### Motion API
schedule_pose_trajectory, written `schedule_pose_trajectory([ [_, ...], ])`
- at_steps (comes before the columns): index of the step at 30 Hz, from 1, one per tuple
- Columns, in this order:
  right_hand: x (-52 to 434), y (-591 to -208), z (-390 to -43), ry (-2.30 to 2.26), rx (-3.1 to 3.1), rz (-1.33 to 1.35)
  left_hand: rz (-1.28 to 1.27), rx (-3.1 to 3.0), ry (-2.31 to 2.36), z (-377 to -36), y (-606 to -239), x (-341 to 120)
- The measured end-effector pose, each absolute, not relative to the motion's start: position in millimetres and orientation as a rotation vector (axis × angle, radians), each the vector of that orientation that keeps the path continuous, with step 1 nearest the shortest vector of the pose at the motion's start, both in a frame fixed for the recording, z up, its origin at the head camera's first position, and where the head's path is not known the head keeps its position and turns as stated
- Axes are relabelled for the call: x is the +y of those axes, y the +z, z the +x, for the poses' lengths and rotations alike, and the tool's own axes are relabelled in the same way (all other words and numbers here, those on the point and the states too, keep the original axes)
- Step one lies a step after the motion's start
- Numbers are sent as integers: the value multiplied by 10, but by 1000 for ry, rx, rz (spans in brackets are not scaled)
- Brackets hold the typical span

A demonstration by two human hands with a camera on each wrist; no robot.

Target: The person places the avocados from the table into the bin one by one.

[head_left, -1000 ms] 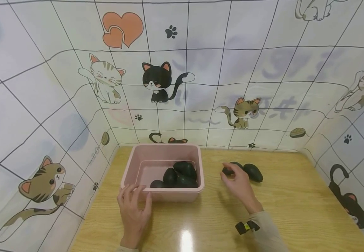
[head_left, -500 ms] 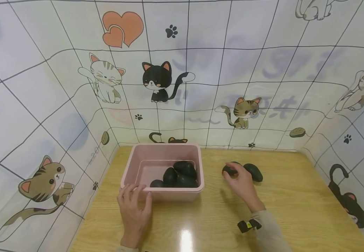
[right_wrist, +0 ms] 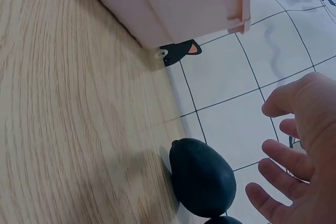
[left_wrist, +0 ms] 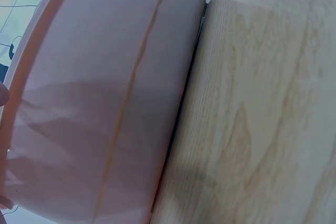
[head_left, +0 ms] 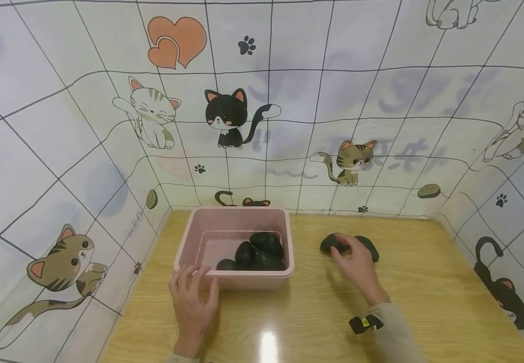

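Two dark green avocados lie on the wooden table right of a pink plastic bin [head_left: 253, 274]. Over them hovers my right hand [head_left: 355, 263], thumb and fingers spread and loosely bent; it partly hides the left avocado [head_left: 329, 243] and the right avocado [head_left: 371, 248]. From the right wrist, a gap shows between the fingers [right_wrist: 283, 177] and the nearer avocado [right_wrist: 202, 179], and nothing is held. My left hand [head_left: 194, 297] rests its fingertips on the bin's front-left rim, thumb beside the front wall. Several avocados [head_left: 266, 243] sit in the bin's right half.
A light wooden tabletop [head_left: 434, 302] runs under everything. White cloth walls [head_left: 289, 166] printed with cats and grid lines enclose the back and sides. The bin stands close to the back wall. A black strap [head_left: 365, 323] is round the right wrist.
My right hand has shifted right, from over the left avocado to between the two, uncovering more of the left one. The left hand and the bin have stayed put.
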State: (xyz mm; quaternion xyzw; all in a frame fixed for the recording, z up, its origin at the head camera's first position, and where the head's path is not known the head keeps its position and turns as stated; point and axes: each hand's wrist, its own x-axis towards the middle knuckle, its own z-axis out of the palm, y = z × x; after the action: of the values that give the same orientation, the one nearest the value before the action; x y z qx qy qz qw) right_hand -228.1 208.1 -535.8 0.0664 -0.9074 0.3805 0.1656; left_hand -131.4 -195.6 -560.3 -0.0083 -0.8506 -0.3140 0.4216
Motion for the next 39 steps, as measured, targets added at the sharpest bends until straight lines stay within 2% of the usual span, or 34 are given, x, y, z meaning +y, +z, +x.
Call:
schedule_pose_trajectory([
  [39,2581,-5453,-2403,1028,-2546,10,-49,-2067,-785,-1335,-5622,-1953],
])
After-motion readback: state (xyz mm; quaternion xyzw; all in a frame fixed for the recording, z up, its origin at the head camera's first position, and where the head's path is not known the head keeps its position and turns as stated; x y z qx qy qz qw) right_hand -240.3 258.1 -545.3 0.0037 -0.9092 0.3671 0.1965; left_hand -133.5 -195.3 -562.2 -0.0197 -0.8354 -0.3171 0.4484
